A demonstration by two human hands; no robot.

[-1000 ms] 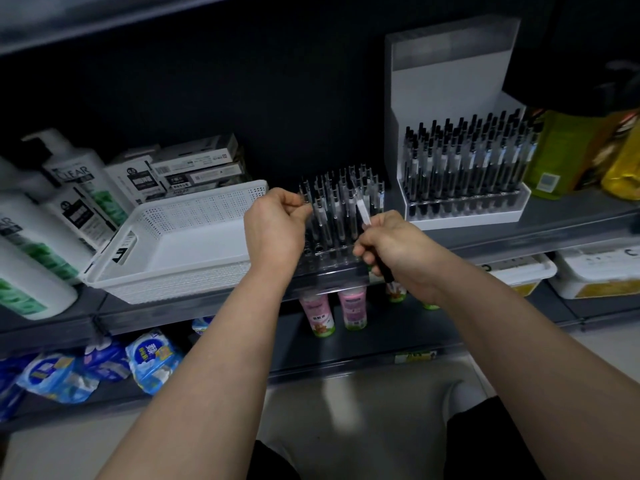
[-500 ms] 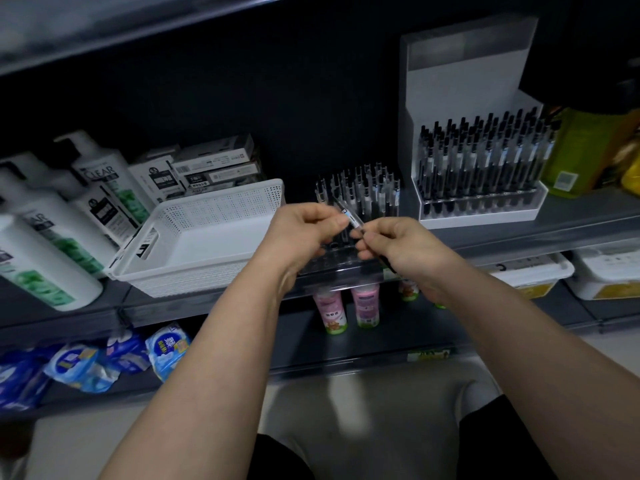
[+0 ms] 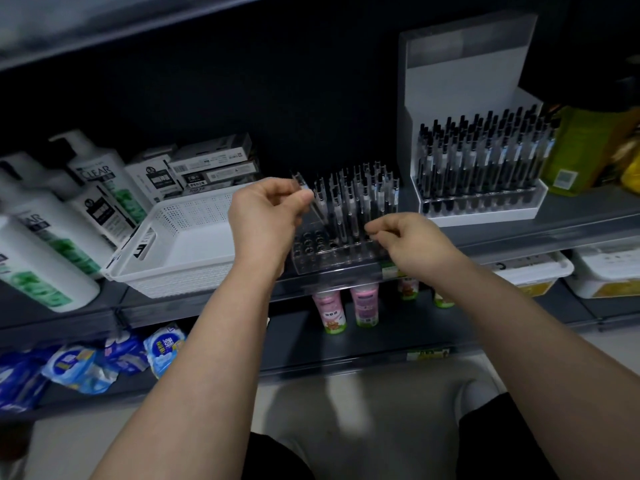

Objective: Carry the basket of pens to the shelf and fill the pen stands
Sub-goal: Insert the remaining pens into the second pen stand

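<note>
Head view: the left hand (image 3: 266,216) pinches a tilted pen (image 3: 318,213) above the clear pen stand (image 3: 332,263). The white basket (image 3: 180,268) sits at the stand's 9 o'clock. The right hand (image 3: 408,240) is at its 3 o'clock with fingers curled; whether it grips anything I cannot tell.

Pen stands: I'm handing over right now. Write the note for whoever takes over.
Left hand: pinches a pen, tilted, over the clear stand.
Right hand: fingers curled in front of that stand; I cannot tell whether it holds anything.
Basket: on the shelf, left of the clear stand; no pens show in it.
Done: white stand looks full; clear stand's back rows are filled.
Left: seat this pen; the front-left holes are empty.
</note>
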